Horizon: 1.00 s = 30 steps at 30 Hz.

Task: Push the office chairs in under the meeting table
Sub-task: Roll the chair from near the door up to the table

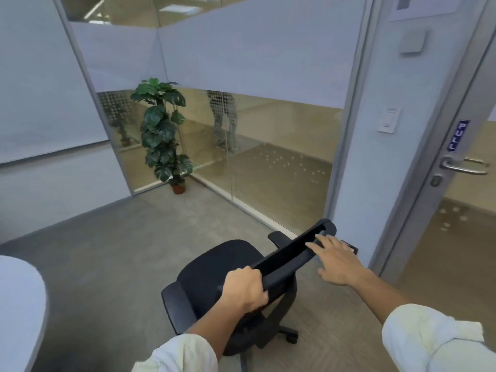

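Note:
A black office chair on castors stands on the grey floor just in front of me, seat facing away. My left hand is shut on the top edge of its backrest near the left end. Fingers spread, my right hand hovers at the right end of the backrest top, touching it lightly or just above it. The rounded white corner of the meeting table shows at the lower left edge, apart from the chair.
Glass partition walls with frosted bands enclose the room ahead. A potted plant stands in the far corner. On the right is a door with a metal handle and a PULL sign, close to the chair's right armrest. Grey carpet lies between chair and table.

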Available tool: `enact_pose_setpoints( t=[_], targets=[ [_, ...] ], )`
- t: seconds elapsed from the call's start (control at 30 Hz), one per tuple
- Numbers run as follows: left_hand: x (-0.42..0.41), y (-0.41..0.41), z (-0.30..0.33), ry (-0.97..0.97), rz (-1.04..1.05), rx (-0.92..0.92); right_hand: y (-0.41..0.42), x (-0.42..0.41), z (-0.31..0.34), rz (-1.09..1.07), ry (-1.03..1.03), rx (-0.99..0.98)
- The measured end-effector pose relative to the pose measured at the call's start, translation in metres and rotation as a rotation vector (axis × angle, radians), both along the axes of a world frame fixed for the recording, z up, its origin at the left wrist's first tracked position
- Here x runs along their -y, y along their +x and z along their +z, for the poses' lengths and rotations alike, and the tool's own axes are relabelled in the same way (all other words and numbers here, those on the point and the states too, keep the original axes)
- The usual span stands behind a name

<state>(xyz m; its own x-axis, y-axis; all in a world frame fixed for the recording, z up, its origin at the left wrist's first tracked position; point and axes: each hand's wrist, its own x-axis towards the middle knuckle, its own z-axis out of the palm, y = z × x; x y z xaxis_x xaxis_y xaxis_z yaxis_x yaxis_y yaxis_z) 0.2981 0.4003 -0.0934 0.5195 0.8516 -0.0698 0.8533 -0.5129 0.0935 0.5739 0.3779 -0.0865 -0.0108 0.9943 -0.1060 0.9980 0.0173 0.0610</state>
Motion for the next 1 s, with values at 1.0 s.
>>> enact_pose_setpoints(
  t=[1.0],
  targets=[
    [-0.339,-0.099,-0.015,0.116,0.143,-0.142,-0.057,-0.342,-0.010,0.250,-0.010,0.052]
  ],
)
